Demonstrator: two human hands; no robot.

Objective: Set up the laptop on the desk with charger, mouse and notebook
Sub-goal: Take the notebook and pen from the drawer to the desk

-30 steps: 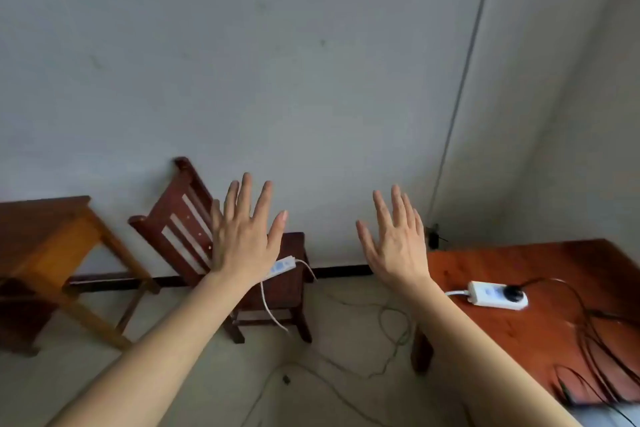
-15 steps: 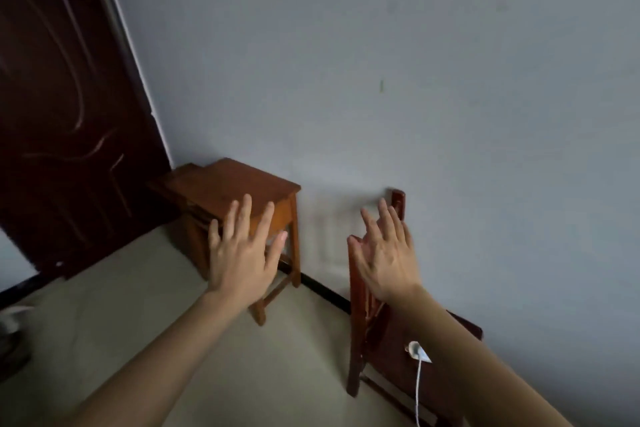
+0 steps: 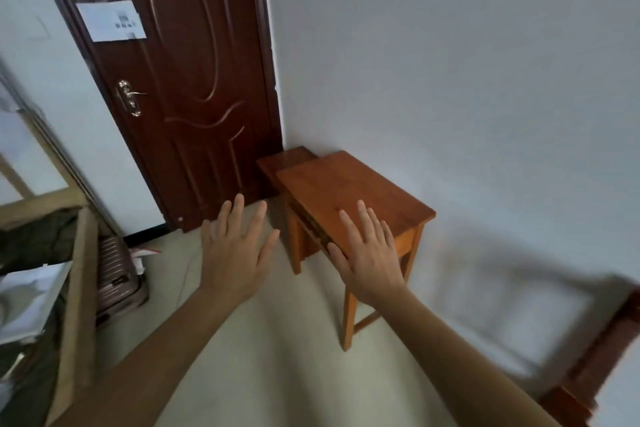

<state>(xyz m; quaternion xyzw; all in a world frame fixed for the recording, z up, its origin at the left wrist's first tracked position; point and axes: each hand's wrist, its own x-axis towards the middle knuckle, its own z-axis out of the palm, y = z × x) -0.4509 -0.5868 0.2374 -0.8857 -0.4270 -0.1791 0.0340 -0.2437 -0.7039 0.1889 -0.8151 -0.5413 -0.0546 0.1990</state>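
Note:
My left hand [image 3: 235, 253] and my right hand [image 3: 369, 255] are both raised in front of me, backs toward the camera, fingers spread and straight, holding nothing. Behind the right hand stands a small wooden desk [image 3: 381, 194] with a bare orange-brown top, set against the white wall. A second, darker wooden top [image 3: 284, 159] sits just behind it near the door. No laptop, charger, mouse or notebook is in view.
A dark brown door [image 3: 194, 80] with a paper sheet [image 3: 112, 21] taped on it stands at the left. A suitcase [image 3: 117, 274] and a wooden frame [image 3: 78, 288] fill the lower left. A blurred wooden chair [image 3: 595, 367] is at the lower right. Pale floor lies between.
My view has swung left: the red table with the power strip and the chair have left the centre, and the door and small desk have come in. Both hands stay raised and open.

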